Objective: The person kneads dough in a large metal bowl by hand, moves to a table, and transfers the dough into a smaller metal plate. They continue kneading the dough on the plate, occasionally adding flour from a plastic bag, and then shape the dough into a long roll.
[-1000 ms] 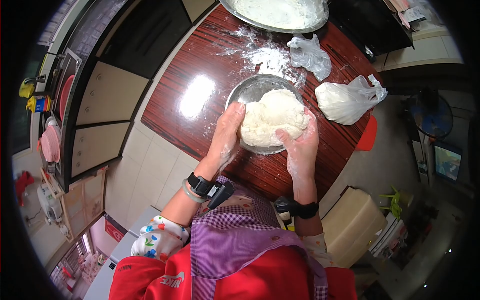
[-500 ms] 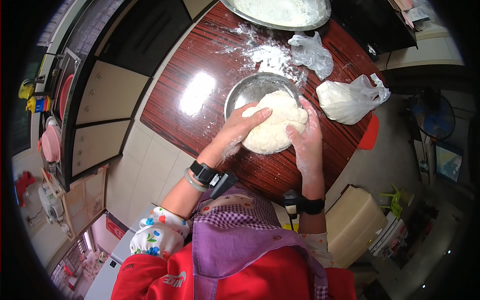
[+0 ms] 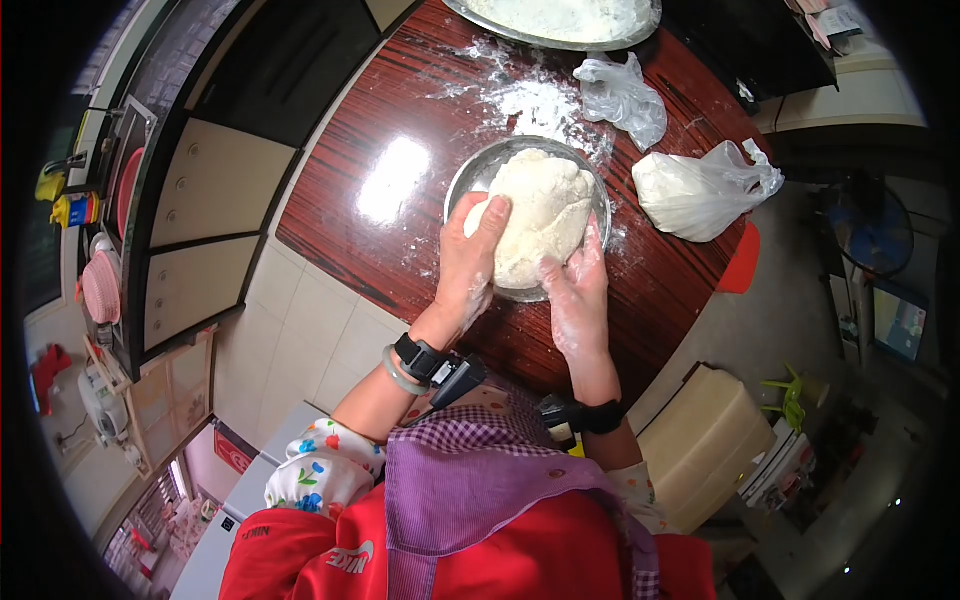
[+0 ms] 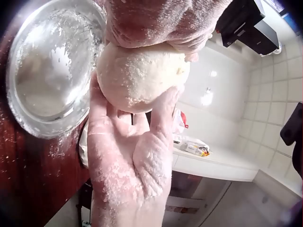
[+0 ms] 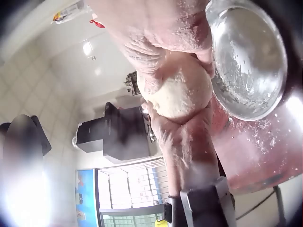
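A pale, lumpy ball of dough (image 3: pixel 545 205) is held between the two hands over a round metal bowl (image 3: pixel 455 190). The left hand (image 3: pixel 468 255) grips its left side, thumb lying over the top. Around the lower right side curls the right hand (image 3: pixel 580 300), its thumb against the dough. In the left wrist view the dough (image 4: pixel 139 75) is raised beside the bowl (image 4: pixel 21 111), pinched by the right hand (image 4: pixel 128 156) from below and the left hand (image 4: pixel 163 21) from above. Flour coats both hands; the right wrist view shows the dough (image 5: pixel 182 90) gripped from both sides.
A large metal basin (image 3: pixel 560 40) of flour stands at the table's far edge. A crumpled plastic bag (image 3: pixel 625 100) and a tied bag of white contents (image 3: pixel 690 195) lie to the right. Loose flour (image 3: pixel 540 105) is scattered on the dark red table (image 3: pixel 340 190).
The dough has been turned and now stands more lengthwise. Both hands shifted their grip on it, the left thumb moving across the dough and back toward its left side.
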### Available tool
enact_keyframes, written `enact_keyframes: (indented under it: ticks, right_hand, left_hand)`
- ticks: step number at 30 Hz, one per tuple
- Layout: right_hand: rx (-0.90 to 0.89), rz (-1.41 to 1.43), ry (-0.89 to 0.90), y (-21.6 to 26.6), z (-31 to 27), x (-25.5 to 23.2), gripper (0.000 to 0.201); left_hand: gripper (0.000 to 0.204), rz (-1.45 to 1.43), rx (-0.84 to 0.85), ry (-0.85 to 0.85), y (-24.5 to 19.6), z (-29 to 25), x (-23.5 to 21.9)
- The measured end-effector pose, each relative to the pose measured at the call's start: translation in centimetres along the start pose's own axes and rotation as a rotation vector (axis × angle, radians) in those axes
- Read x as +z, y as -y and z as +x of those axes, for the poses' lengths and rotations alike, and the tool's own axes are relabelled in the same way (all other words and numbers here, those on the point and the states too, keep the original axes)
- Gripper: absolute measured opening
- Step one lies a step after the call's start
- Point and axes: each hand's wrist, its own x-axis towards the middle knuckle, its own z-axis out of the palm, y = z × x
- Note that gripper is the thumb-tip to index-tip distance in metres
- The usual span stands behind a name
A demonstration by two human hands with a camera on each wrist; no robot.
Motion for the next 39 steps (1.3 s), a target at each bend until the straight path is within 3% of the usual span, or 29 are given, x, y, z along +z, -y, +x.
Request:
enact_keyframes:
  ticks: [4, 7, 10, 12, 17, 18, 20, 21, 22, 23, 25, 26, 27, 29, 31, 33, 34, 35, 37, 38, 39]
  right_hand:
    - [0.114, 0.151, 0.015, 0.6, 0.4, -0.9, 0.066]
    - [0.104, 0.336, 0.003, 0.2, 0.5, -0.6, 0.073]
    - [-0.023, 0.133, 0.063, -1.0, 0.4, 0.0, 0.082]
    - [0.008, 0.121, 0.029, -0.8, 0.5, 0.0, 0.086]
    - [0.016, 0.076, -0.032, -0.7, 0.5, 0.0, 0.088]
    - [-0.058, -0.014, -0.079, -0.9, 0.6, -0.2, 0.085]
    - [-0.133, -0.104, -0.123, -0.7, 1.0, -0.3, 0.082]
    - [-0.245, -0.331, -0.133, -0.3, 1.2, -0.4, 0.077]
    - [-0.355, -0.557, -0.142, 0.0, 1.5, -0.7, 0.073]
    - [-0.355, -0.557, -0.141, 0.3, 1.9, -1.5, 0.073]
    - [-0.592, -1.224, 0.135, 0.1, 3.2, -3.7, 0.068]
    - [-0.589, -1.309, 0.243, -1.0, 4.0, -5.1, 0.065]
    - [-0.595, -1.311, 0.24, -1.7, 4.0, -5.8, 0.065]
    - [-0.431, -1.48, 0.498, -2.5, 4.2, -6.0, 0.066]
    - [-0.494, -1.538, 0.535, -2.2, 3.9, -5.1, 0.057]
    - [-0.279, -1.169, 0.311, -3.7, 4.3, -5.5, 0.047]
    - [-0.287, -1.146, 0.231, -4.7, 4.6, -6.0, 0.043]
    - [-0.233, -1.199, 0.127, -6.4, 4.9, -6.2, 0.036]
    - [-0.323, -1.599, 0.007, -9.3, 4.8, -6.7, 0.028]
    - [-0.41, -1.628, -0.046, -10.1, 4.9, -6.8, 0.024]
    - [-0.369, -1.622, -0.061, -9.7, 4.9, -6.2, 0.025]
  left_hand:
    - [0.022, -0.01, 0.025, 0.013, -0.4, -0.3, 0.1]
    - [0.022, 0.011, 0.057, -0.009, 0.1, -0.3, 0.3]
    - [0.021, 0.082, 0.129, -0.017, 0.9, -0.3, -0.2]
    - [0.021, 0.298, 0.197, -0.032, 1.1, -0.5, -0.2]
    - [0.022, 0.13, 0.061, -0.006, 0.5, -0.1, -0.4]
    - [0.023, 0.08, 0.021, 0.013, 0.5, 0.4, -0.4]
    - [0.043, 0.011, -0.104, 0.088, -1.3, 1.3, 0.6]
    - [0.053, -0.057, -0.169, 0.129, -2.5, 1.6, 1.5]
    - [0.072, 0.103, -0.164, 0.173, -1.9, 3.1, 0.8]
    - [0.072, 0.103, -0.163, 0.173, -1.9, 4.4, 0.2]
    - [0.081, 0.179, -0.202, 0.204, -2.5, 6.3, -0.8]
    - [0.085, 0.372, -0.25, 0.184, -2.6, 6.9, -0.9]
    - [0.085, 0.372, -0.246, 0.189, -2.1, 7.1, -1.2]
    - [0.083, 0.956, -0.004, 0.208, -0.4, 7.8, -2.4]
    - [0.064, 0.94, 0.239, 0.21, 2.3, 8.0, -3.0]
    - [0.054, 1.056, 0.323, 0.156, 3.5, 6.8, -3.0]
    - [0.051, 1.031, 0.374, 0.15, 4.2, 6.2, -2.8]
    - [0.048, 1.008, 0.42, 0.142, 5.0, 5.3, -2.8]
    - [0.038, 1.195, 0.549, 0.082, 6.9, 3.8, -3.4]
    - [0.037, 1.261, 0.606, 0.064, 8.0, 3.1, -4.0]
    - [0.037, 1.327, 0.664, 0.043, 8.4, 2.6, -4.3]
